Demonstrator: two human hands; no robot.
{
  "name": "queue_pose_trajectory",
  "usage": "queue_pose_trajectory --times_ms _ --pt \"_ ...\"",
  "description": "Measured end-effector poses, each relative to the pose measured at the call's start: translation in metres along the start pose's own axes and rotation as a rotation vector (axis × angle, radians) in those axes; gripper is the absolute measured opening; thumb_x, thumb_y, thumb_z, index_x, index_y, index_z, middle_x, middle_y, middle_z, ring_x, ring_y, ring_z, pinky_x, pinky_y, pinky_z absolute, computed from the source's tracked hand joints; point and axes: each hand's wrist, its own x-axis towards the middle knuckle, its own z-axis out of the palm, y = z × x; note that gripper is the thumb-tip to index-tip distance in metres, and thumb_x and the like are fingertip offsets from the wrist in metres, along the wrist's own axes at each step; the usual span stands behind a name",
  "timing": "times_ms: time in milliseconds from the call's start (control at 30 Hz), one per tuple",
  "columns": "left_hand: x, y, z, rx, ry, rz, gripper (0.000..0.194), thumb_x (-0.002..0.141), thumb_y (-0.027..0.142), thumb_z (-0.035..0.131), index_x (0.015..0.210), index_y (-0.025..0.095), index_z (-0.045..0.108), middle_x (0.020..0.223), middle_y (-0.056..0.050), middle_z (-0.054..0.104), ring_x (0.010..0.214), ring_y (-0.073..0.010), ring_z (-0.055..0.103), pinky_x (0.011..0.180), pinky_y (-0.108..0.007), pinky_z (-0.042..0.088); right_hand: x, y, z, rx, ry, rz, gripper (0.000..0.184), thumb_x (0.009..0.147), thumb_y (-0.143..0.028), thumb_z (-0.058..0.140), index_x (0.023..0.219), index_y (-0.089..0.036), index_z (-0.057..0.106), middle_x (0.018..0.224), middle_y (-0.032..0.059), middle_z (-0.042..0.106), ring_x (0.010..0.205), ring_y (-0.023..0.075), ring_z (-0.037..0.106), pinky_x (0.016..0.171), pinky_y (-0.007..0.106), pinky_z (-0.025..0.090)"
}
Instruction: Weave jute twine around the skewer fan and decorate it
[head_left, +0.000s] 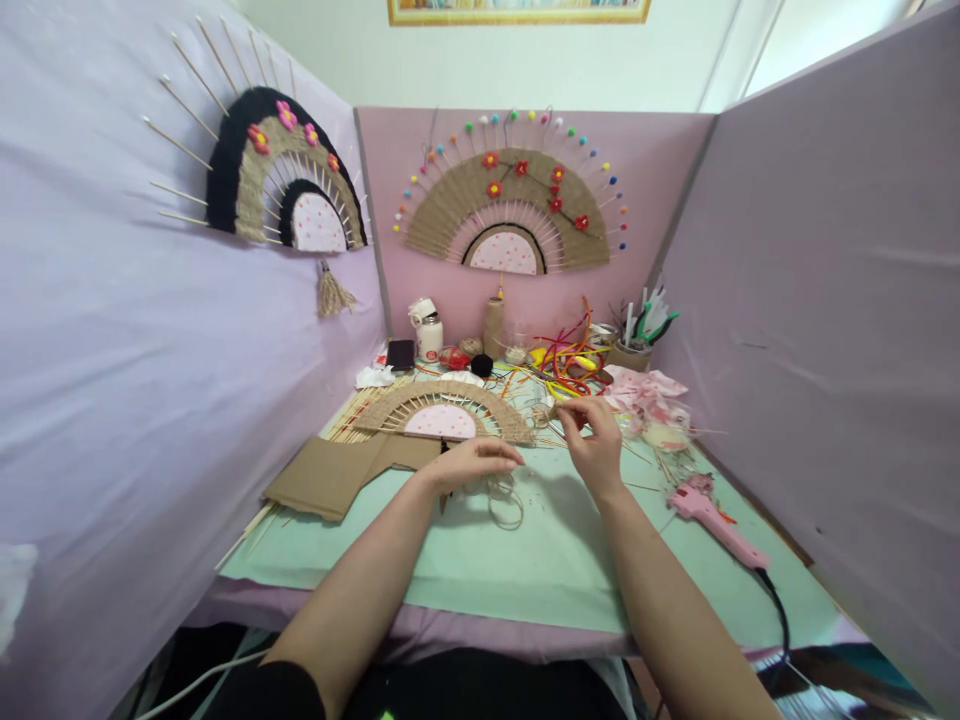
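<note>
Green table covering: spreads beneath both forearms; edged by lilac cloth along the near side.
Pink glue gun: lies right of the right forearm, with dark cord running off the near edge.
Loose twine: lies in loops on the covering, just nearer than the left fingertips.
Left hand: held low, palm down, with fingers together and nearly straight; cannot tell whether gripping any strand.
Cardboard: lies flat to the left of the left hand, over thin sticks.
Right hand: raised slightly, with thumb and index finger pinched on a twine tangle.
Twine tangle: sits at the right hand's fingertips, beside the right end of the woven fan.
Woven fan: lies beyond the left hand, half-round, with a pink patterned centre.
Pink cloth: lies crumpled beyond the right hand, to the right.
Back of table: holds white bottle, twine cone and coloured stems.
Centre panel: bears a flowered fan, fringed with coloured balls.
Left panel: bears a black-edged fan with pink and red flowers.
</note>
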Motion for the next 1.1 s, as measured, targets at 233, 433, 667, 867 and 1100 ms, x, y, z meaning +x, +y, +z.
queue_pose_trajectory --times_ms 233,433,667,867,1100 --pt "0.014 -0.015 0.010 0.034 0.705 0.332 0.034 0.059 0.022 0.077 0.088 0.018 0.060 0.108 -0.007 0.058 0.109 -0.0209 0.049 0.094 -0.030 0.034 -0.012 -0.009 0.011 -0.013 -0.120 -0.126 0.009 0.083 -0.024 0.054 0.088 -0.023 0.061 0.085 0.0067 0.058 0.076 0.0181 0.056 0.064 0.033 0.049" --pt "0.015 -0.019 0.026 -0.388 0.262 0.187 0.089 0.058 0.024 0.080 0.133 0.023 0.033 0.097 -0.009 0.064 0.092 -0.0194 0.061 0.086 -0.034 0.041 -0.017 -0.015 0.016 0.018 -0.135 -0.165 0.010 0.083 -0.021 0.054 0.090 -0.024 0.061 0.085 0.0061 0.057 0.076 0.0168 0.055 0.063 0.031 0.049" --pt "0.015 -0.016 0.008 -0.645 0.377 0.057 0.058 0.068 0.024 0.073 0.120 0.018 0.049 0.053 0.009 0.047 0.042 -0.0029 0.040 0.060 -0.022 0.045 -0.007 0.000 0.010 0.063 -0.292 0.033 0.011 0.083 -0.030 0.055 0.081 -0.021 0.062 0.080 0.0052 0.059 0.071 0.0163 0.054 0.062 0.030 0.047" --pt "0.018 -0.023 0.000 -0.494 0.490 -0.053 0.024 0.070 0.016 0.065 0.094 0.013 0.063 0.050 0.006 0.049 0.039 -0.0038 0.041 0.053 -0.020 0.043 -0.002 0.010 0.010 0.363 -0.160 0.436 0.023 0.075 -0.040 0.062 0.082 -0.018 0.060 0.072 0.0027 0.061 0.058 0.0134 0.053 0.051 0.026 0.046" --pt "0.006 -0.013 0.005 -0.499 0.091 -0.051 0.016 0.069 0.019 0.067 0.083 0.011 0.068 0.045 0.006 0.046 0.039 -0.0034 0.038 0.059 -0.024 0.045 0.003 0.011 0.003 0.117 -0.064 0.286 0.016 0.076 -0.034 0.061 0.079 -0.018 0.063 0.083 0.0053 0.062 0.071 0.0162 0.056 0.060 0.028 0.047"
